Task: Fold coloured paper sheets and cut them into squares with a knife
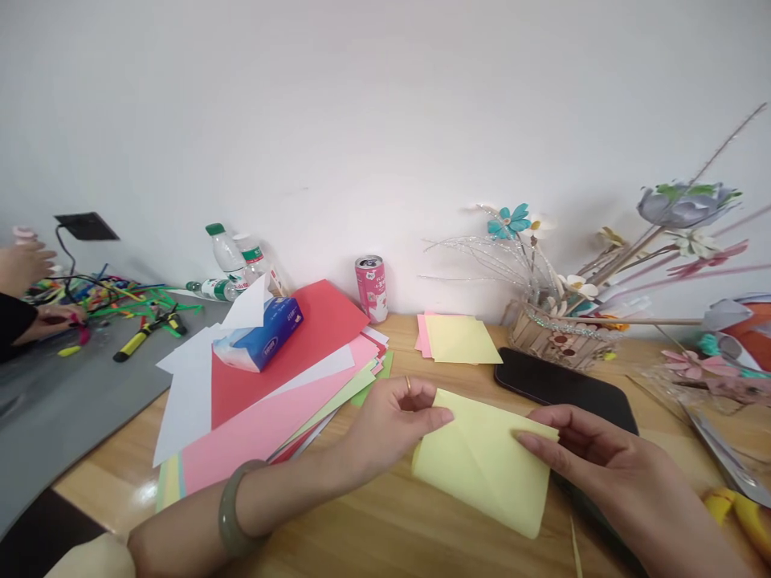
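Observation:
A folded pale yellow paper (482, 466) lies on the wooden table (391, 530) in front of me. My left hand (391, 421), with a ring and a green bangle on the wrist, has its fingers curled and pinches the paper's upper left edge. My right hand (590, 453) rests on the paper's right corner, fingers extended and pressing it flat. Both hands touch the same sheet.
A stack of coloured sheets (271, 401) and a blue tissue pack (262, 337) lie left. A black phone (560, 385), small yellow and pink sheets (458, 337), a pink can (372, 287), bottles (232, 257) and a basket of paper flowers (560, 333) stand behind. Another person's hands (36, 317) work by pipe cleaners (120, 297) at far left.

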`<control>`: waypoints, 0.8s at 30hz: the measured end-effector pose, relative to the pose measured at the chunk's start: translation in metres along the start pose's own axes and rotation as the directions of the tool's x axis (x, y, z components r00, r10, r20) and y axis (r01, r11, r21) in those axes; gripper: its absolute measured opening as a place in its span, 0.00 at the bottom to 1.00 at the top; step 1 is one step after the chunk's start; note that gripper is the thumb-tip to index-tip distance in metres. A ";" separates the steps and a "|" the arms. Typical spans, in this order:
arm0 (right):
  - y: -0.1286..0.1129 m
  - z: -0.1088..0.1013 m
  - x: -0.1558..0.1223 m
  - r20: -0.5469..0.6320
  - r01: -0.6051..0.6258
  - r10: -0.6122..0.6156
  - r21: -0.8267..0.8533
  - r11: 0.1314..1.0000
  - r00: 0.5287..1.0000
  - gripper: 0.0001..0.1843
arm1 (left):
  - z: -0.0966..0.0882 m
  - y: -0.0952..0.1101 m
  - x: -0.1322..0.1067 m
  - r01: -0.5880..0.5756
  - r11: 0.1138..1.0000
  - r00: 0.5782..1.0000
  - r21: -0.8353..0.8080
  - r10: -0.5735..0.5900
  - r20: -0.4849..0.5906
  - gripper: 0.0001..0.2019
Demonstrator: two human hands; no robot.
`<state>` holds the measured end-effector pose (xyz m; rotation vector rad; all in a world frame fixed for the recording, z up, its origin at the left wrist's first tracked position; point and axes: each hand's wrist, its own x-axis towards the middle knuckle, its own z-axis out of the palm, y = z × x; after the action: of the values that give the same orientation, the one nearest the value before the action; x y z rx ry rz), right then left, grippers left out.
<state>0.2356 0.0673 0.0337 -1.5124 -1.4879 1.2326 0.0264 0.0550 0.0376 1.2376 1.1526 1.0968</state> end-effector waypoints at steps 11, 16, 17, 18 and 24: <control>-0.009 0.003 -0.009 -0.046 0.041 -0.039 0.054 0.998 0.998 0.19 | -0.001 -0.003 0.000 0.039 0.997 0.996 -0.060 -0.044 -0.079 0.11; -0.008 -0.002 -0.006 0.029 0.033 -0.033 0.001 0.999 0.999 0.19 | -0.001 -0.005 0.000 -0.005 0.999 0.992 -0.047 -0.002 -0.128 0.09; -0.008 -0.003 -0.006 0.048 0.023 -0.023 -0.001 1.000 0.999 0.18 | -0.001 -0.005 0.000 -0.006 0.999 0.991 -0.043 0.000 -0.137 0.09; -0.008 -0.003 -0.007 0.057 0.011 -0.011 0.007 1.000 0.998 0.18 | -0.002 -0.005 -0.001 -0.004 0.999 0.990 -0.037 -0.001 -0.139 0.09; -0.011 0.001 -0.014 -0.007 -0.026 0.027 0.148 0.989 1.000 0.18 | -0.002 -0.002 -0.003 -0.001 1.000 0.994 -0.025 -0.002 -0.110 0.08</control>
<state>0.2320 0.0548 0.0455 -1.4419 -1.3437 1.3201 0.0238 0.0526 0.0361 1.1694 1.2184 1.1882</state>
